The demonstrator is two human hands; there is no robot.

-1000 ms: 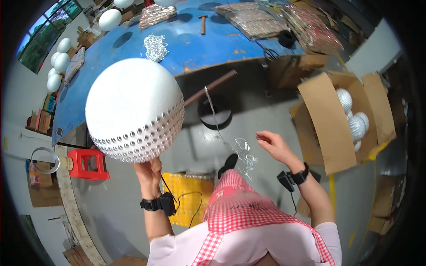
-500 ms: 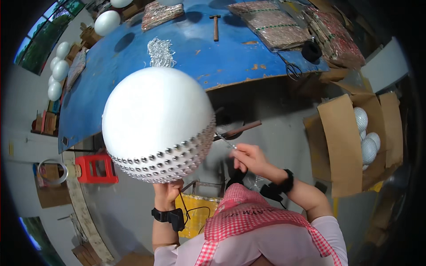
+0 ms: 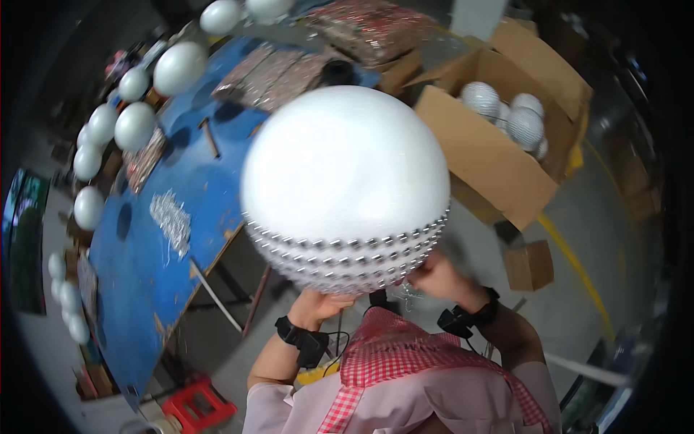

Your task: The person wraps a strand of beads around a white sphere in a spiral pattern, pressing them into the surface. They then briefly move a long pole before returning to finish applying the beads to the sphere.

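A large white foam ball (image 3: 345, 166) fills the middle of the view, with rows of small mirror tiles (image 3: 347, 253) around its lower part. My left hand (image 3: 318, 307) grips it from underneath and holds it up in front of me. My right hand (image 3: 439, 277) presses against the ball's lower right edge, its fingers closed on a thin glittering strip of mirror tiles (image 3: 409, 293). The hand is blurred and the ball hides part of it. Both wrists wear black bands.
A blue worktable (image 3: 144, 282) lies to the left with a pile of silver bits (image 3: 170, 217), a hammer (image 3: 210, 137) and mirror-tile sheets (image 3: 278, 69). Plain white balls (image 3: 179, 66) line its far edge. An open cardboard box (image 3: 477, 155) holds mirrored balls (image 3: 526, 124). A red stool (image 3: 199, 407) stands low left.
The ball has come closer and now covers the middle. My right hand moved from out at the right, in to the ball's lower edge with the strip. The view has swung round.
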